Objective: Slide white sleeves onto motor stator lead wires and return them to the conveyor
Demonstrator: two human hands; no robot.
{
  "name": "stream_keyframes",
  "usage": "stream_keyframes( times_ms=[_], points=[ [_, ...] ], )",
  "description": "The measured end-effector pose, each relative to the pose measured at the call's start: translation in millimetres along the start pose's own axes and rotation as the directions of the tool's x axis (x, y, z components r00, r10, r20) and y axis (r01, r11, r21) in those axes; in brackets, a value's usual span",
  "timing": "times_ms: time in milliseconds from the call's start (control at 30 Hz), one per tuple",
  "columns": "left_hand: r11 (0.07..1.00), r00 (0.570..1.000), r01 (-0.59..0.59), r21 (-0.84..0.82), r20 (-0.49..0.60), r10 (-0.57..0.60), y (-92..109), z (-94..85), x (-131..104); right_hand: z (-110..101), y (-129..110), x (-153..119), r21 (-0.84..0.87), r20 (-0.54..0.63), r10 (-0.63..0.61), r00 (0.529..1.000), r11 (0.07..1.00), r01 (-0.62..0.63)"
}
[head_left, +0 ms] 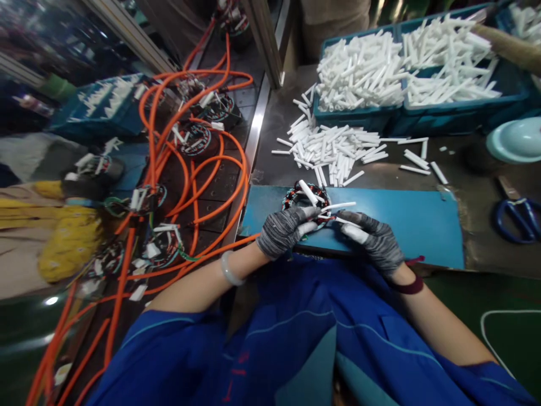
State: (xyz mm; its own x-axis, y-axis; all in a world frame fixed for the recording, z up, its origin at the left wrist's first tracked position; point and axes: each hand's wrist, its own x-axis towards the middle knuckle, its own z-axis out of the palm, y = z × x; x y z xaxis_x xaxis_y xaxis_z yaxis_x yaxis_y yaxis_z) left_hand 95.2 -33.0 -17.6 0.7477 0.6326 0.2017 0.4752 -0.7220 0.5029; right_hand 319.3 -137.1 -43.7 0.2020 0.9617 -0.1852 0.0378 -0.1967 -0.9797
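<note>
A ring-shaped wire-wound motor stator (pixel 289 197) with red, black and pale windings sits on the blue mat (pixel 406 220). My left hand (pixel 287 228), in a grey striped glove with white fingertips, is closed at the stator's near side, pinching thin wire leads with white sleeves. From the right, my right hand (pixel 372 234), gloved alike, pinches a thin white sleeve (pixel 347 221) by the leads. A thicker white tube (pixel 308 192) stands tilted over the stator, and another thin white sleeve (pixel 341 205) points right. The fingers partly hide the leads.
Loose white tubes (pixel 333 148) lie in a pile beyond the mat. Behind them stand teal bins (pixel 359 119) full of tubes. Blue-handled scissors (pixel 518 223) and a pale bowl (pixel 513 141) are at right. Orange cables (pixel 230 194) and more stators (pixel 196 140) crowd the left, near a co-worker's yellow sleeve (pixel 70 242).
</note>
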Motion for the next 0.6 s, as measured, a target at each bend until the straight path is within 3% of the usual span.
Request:
stream_keyframes(
  times_ms=[100, 167, 233, 300, 333, 400, 467, 600],
  points=[
    [0.998, 1.000, -0.012, 0.058, 0.012, 0.012, 2, 4.5, -3, 0, -8, 5, -0.273, 0.010, -0.229, 0.973, 0.936, 0.223],
    [0.993, 0.999, -0.051, 0.109, 0.023, 0.049, 3, 9.3, -6, -2, -10, 9, -0.329, 0.118, -0.180, 0.977, 0.921, 0.209],
    [0.984, 0.997, -0.081, 0.161, 0.031, 0.077, 4, 14.6, -8, 1, -10, 12, -0.208, 0.291, 0.067, 0.954, 0.978, -0.005],
    [0.973, 0.995, -0.101, 0.205, 0.043, 0.094, 4, 18.6, -10, 9, -9, 13, -0.020, 0.443, 0.272, 0.854, 0.955, -0.295],
    [0.969, 0.994, -0.110, 0.219, 0.045, 0.103, 5, 19.6, -11, 14, -10, 13, 0.059, 0.476, 0.312, 0.822, 0.922, -0.384],
    [0.966, 0.993, -0.116, 0.230, 0.048, 0.107, 6, 18.5, -11, 21, -11, 11, 0.120, 0.460, 0.315, 0.830, 0.904, -0.409],
    [0.968, 0.998, -0.070, 0.243, 0.024, 0.066, 7, 13.9, -11, 18, -12, 7, 0.049, 0.390, 0.286, 0.875, 0.943, -0.330],
    [0.944, 0.999, 0.005, 0.329, 0.036, -0.018, 13, 5.4, -2, -16, 3, 1, -0.013, 0.113, 0.205, 0.972, 0.979, -0.204]
  ],
)
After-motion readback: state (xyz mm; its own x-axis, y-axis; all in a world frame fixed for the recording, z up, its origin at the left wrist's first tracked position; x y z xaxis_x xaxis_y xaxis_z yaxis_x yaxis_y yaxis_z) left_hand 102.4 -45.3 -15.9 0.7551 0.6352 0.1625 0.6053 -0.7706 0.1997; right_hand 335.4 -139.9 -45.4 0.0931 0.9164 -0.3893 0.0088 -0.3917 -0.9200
